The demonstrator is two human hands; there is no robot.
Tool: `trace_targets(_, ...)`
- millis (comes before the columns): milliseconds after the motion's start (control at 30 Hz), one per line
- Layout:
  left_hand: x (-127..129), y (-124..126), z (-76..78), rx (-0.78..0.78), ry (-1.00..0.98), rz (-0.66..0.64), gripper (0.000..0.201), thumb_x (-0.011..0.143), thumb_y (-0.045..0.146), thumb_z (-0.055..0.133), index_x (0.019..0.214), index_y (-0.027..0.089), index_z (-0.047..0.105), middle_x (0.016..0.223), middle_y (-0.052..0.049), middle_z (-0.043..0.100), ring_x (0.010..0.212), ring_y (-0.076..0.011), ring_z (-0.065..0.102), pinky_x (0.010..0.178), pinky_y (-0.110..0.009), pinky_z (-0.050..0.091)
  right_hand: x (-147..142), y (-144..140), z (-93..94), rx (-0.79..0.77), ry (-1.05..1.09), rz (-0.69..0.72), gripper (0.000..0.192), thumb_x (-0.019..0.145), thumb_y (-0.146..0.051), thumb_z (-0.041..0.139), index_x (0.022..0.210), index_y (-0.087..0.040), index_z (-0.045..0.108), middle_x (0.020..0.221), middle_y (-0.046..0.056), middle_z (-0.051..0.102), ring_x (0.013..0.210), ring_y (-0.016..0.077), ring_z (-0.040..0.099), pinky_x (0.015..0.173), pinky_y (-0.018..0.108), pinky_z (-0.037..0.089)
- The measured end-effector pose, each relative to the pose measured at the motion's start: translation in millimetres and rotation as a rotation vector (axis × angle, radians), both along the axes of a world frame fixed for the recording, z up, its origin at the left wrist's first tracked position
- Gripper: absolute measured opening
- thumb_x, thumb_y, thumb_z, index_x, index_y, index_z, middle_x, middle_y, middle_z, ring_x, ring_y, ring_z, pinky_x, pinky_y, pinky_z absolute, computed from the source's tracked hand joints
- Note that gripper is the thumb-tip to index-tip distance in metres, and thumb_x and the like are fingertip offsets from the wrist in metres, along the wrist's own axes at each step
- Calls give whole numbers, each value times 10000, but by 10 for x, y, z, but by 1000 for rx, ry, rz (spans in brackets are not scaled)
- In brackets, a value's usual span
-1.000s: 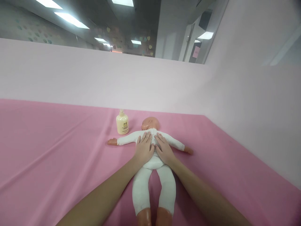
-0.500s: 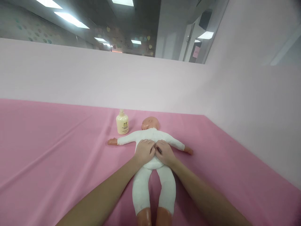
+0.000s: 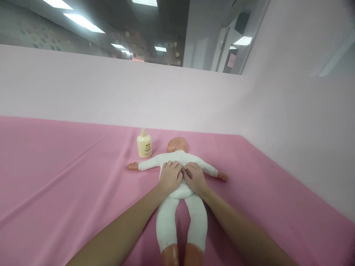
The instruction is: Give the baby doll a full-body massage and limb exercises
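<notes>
A baby doll [image 3: 181, 190] in a white cloth body lies flat with its arms spread, its head away from me and its legs toward me. Its bare head is turned to one side. My left hand [image 3: 170, 175] rests palm down on the left of the doll's torso, fingers laid forward and slightly bent. On the torso's right side lies my right hand [image 3: 195, 177], its fingers a little more curved. The two hands nearly meet at the thumbs, and neither grasps anything. Beyond the doll's left-hand arm stands a pale yellow pump bottle [image 3: 144, 145].
A pink sheet [image 3: 69, 166] with soft creases covers the surface under the doll. A white wall [image 3: 124, 96] borders it at the back and on the right. Above the back wall, a glass pane [image 3: 155, 33] shows ceiling lights and a door.
Both hands have shifted slightly forward on the doll's torso, and their fingers have stretched out a little more. The doll and the bottle stay where they were.
</notes>
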State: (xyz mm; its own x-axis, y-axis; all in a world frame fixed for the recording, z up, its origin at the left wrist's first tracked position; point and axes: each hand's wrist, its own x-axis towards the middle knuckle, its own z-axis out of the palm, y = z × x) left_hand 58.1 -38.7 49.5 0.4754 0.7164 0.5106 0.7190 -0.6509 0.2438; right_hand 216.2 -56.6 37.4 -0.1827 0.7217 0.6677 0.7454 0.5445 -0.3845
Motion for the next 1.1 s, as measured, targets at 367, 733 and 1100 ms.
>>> trace_targets(367,14,-20,15,-7,-75,52,212,907,207,458,1081,223,578,1141,-58,601,1048,-258,488,901,-430,373,17,-1,13,30,13,17,153,905,-117,483,900,-217,598,944,51,647,929,219,560,895,404,434)
trace_targets(733,19,26,-51,42,-92,110,440,901,242,457,1335,176,467,1419,-117,484,1278,-297,426,1040,-478,360,53,71,-75,-30,121,3,335,908,-173,531,1227,-241,609,1231,81,636,1174,241,552,1058,460,428)
trace_targets(1100,11,58,-95,-43,-75,79,541,955,294,367,1479,166,333,1590,-106,284,1485,-285,206,1176,-553,224,74,113,-126,-126,163,17,379,938,-222,490,1306,-227,584,1392,93,557,1371,246,431,1161,508,344)
